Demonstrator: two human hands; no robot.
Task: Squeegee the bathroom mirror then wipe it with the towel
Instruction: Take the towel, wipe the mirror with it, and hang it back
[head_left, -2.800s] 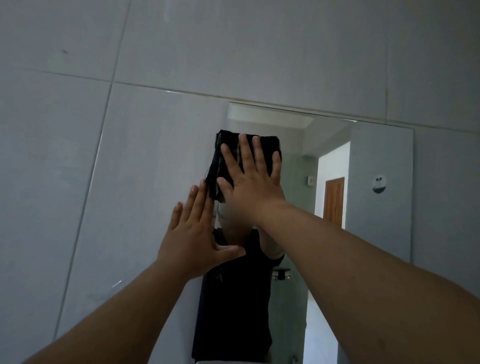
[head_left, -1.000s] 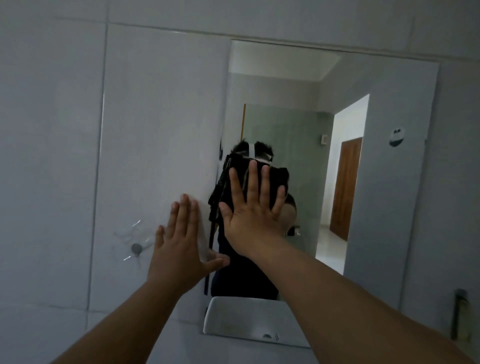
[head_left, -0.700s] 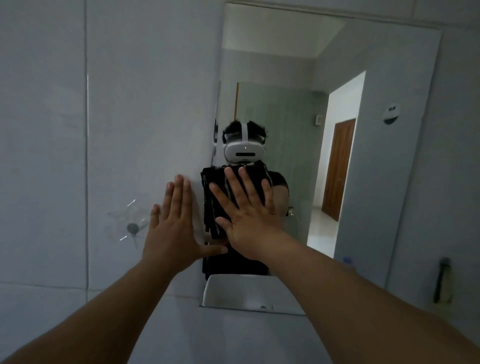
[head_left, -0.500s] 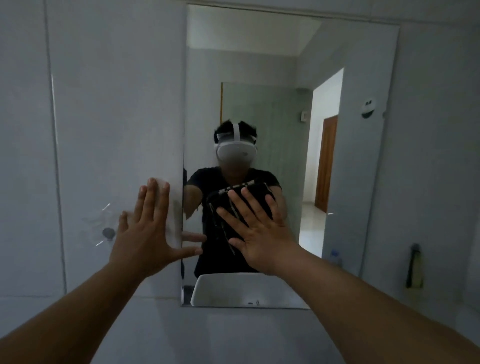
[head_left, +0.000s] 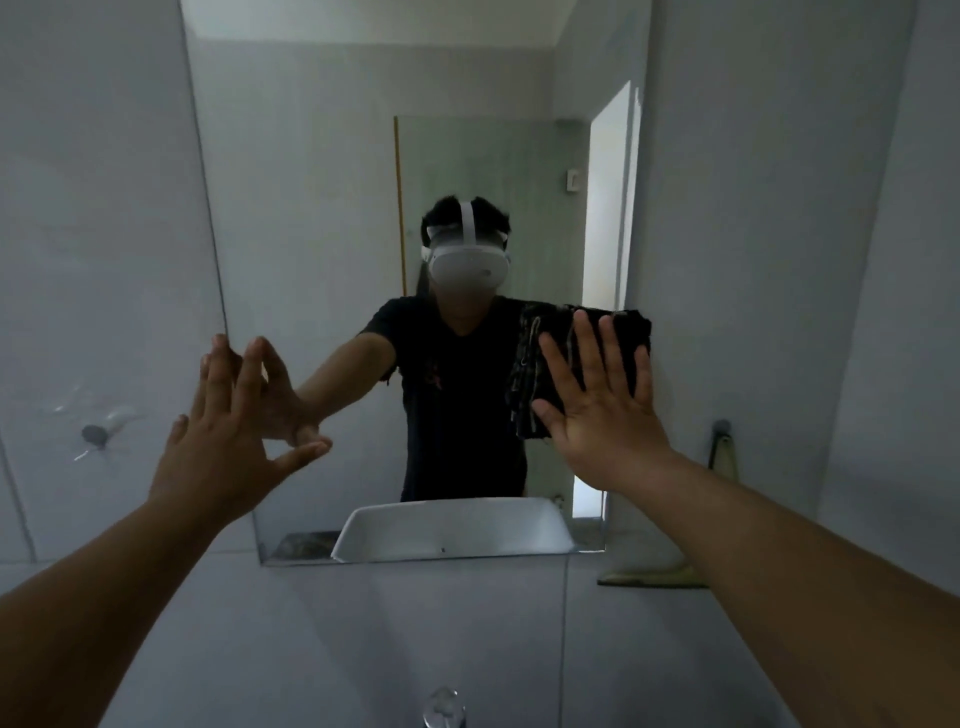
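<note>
Right hand (head_left: 602, 410) flat, fingers straight and spread, palm pressing a dark folded towel (head_left: 535, 374) against the mirror (head_left: 311, 208) near its right edge, lower half. Nothing curled round the towel; it is pinned between palm and glass. Towel sticks out past the fingertips at top and to the left of the hand.

Left hand (head_left: 234, 431) also open, fingers straight, thumb out to the right, tips at the mirror's left edge, lower part. Holds nothing. Whether the palm touches the glass cannot be told.

Mirror hangs on a grey tiled wall (head_left: 78, 208). Reflection shows a person in a black shirt with a white headset, both arms out, a white sink rim at the bottom, and an open doorway behind.

Squeegee (head_left: 722, 462) hangs on the wall from a hook, right of the mirror, just beyond the right forearm; its blade end is low, near the mirror's bottom corner. A small hook (head_left: 93, 435) is stuck on the tile left of the mirror. Tap top (head_left: 443, 706) at bottom centre.
</note>
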